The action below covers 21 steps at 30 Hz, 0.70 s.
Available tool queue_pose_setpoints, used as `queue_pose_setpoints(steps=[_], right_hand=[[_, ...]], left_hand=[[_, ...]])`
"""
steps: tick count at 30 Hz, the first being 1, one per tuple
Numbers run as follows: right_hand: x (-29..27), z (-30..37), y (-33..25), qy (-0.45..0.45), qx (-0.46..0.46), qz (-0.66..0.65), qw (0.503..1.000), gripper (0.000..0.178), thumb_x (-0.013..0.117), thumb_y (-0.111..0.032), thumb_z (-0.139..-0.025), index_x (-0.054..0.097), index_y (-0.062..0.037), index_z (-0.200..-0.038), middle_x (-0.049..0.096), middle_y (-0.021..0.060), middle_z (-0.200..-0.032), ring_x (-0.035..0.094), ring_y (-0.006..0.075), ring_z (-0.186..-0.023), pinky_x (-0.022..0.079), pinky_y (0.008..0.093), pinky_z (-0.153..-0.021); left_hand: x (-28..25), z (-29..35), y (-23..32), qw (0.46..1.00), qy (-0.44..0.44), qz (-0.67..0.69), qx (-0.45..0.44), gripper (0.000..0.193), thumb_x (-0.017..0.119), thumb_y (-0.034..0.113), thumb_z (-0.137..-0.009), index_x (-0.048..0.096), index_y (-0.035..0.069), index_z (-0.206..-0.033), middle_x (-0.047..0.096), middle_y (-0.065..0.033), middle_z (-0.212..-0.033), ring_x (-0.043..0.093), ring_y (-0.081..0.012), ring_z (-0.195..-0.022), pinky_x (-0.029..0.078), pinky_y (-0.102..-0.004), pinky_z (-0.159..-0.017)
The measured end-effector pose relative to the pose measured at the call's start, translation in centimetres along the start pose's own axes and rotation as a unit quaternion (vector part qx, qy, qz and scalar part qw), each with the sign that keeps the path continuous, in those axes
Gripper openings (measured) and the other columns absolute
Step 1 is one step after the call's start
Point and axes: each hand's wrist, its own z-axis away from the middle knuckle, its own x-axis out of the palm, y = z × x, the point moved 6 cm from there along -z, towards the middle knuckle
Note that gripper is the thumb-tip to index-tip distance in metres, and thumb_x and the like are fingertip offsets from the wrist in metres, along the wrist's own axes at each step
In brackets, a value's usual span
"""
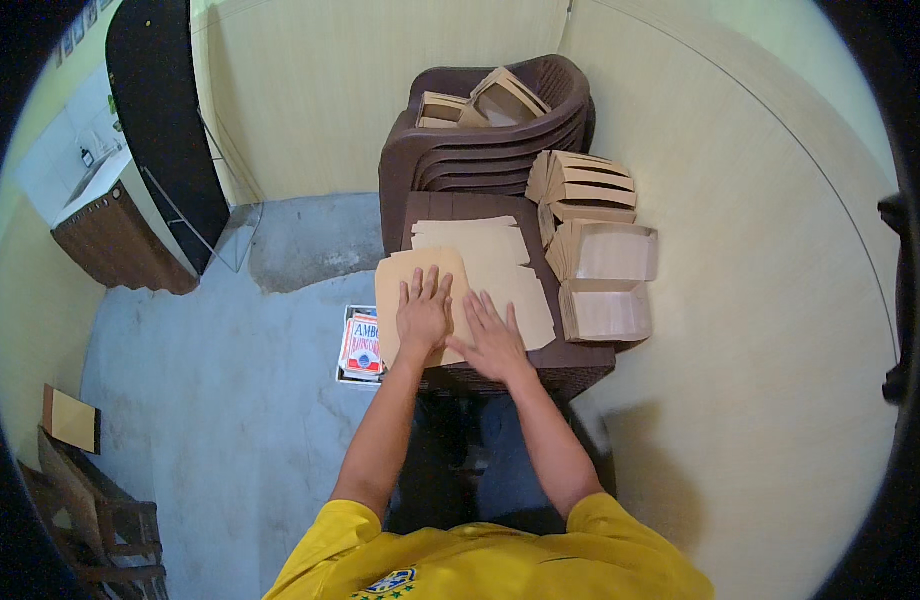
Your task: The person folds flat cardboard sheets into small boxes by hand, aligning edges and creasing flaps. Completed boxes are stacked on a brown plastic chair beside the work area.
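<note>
A tan cardboard sheet (pixel 420 267), folded or laid double, rests on a wider flat cardboard blank (pixel 500 255) with notched edges. Both lie on a brown plastic table (pixel 570 355) in front of me. My left hand (pixel 424 310) presses flat on the upper sheet, fingers spread and pointing away. Just to its right, my right hand (pixel 494 338) lies flat with fingers apart, near the edge where the upper sheet meets the wider blank. Neither hand grasps anything; the card under the palms is hidden.
Nested cardboard boxes (pixel 610 280) and another nested stack (pixel 585 185) line the table's right side. Behind, stacked brown chairs (pixel 480 150) hold more boxes (pixel 500 100). A container of printed cards (pixel 362 345) sits left of the table. Wooden furniture (pixel 105 510) stands at lower left.
</note>
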Motion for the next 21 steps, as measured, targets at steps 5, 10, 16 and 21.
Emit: queue_pose_setpoints(steps=[5,10,16,21], right_hand=[[0.2,3.4,-0.5,0.002,-0.002,0.009,1.000,0.106,0.035,-0.083,-0.103,0.025,-0.0032,-0.173,0.023,0.0120,-0.182,0.015,0.0287,-0.170,0.004,0.0685,-0.133],[-0.5,-5.1,0.4,-0.031,0.037,-0.017,0.999,0.103,0.028,-0.081,-0.105,0.023,-0.0048,-0.174,0.021,0.0084,-0.183,0.013,0.0274,-0.170,0.002,0.0678,-0.133],[-1.5,-10.9,0.2,-0.070,0.088,-0.067,0.991,0.094,0.023,-0.074,-0.110,0.018,-0.0066,-0.175,0.016,0.0061,-0.184,0.008,0.0263,-0.171,0.002,0.0662,-0.134],[0.0,-1.5,-1.4,-0.021,0.043,-0.046,0.998,0.101,0.026,-0.078,-0.107,0.022,-0.0020,-0.174,0.020,0.0112,-0.183,0.013,0.0287,-0.170,0.003,0.0673,-0.133]], left_hand=[[-0.1,0.3,0.2,1.000,0.011,0.000,0.018,0.055,0.042,0.034,-0.114,0.045,0.024,-0.168,0.032,-0.0073,-0.180,0.022,-0.0356,-0.167,0.015,-0.0569,-0.136],[-0.1,0.4,-0.2,0.999,0.005,-0.011,0.039,0.056,0.046,0.034,-0.112,0.047,0.024,-0.167,0.034,-0.0077,-0.179,0.023,-0.0365,-0.167,0.015,-0.0568,-0.136],[-0.3,0.2,-0.1,1.000,0.008,0.016,0.012,0.057,0.048,0.034,-0.110,0.048,0.024,-0.167,0.036,-0.0076,-0.178,0.024,-0.0350,-0.167,0.016,-0.0569,-0.136],[-0.4,0.3,0.1,1.000,0.019,0.008,0.011,0.056,0.045,0.032,-0.112,0.046,0.024,-0.167,0.035,-0.0069,-0.178,0.023,-0.0335,-0.167,0.015,-0.0553,-0.136]])
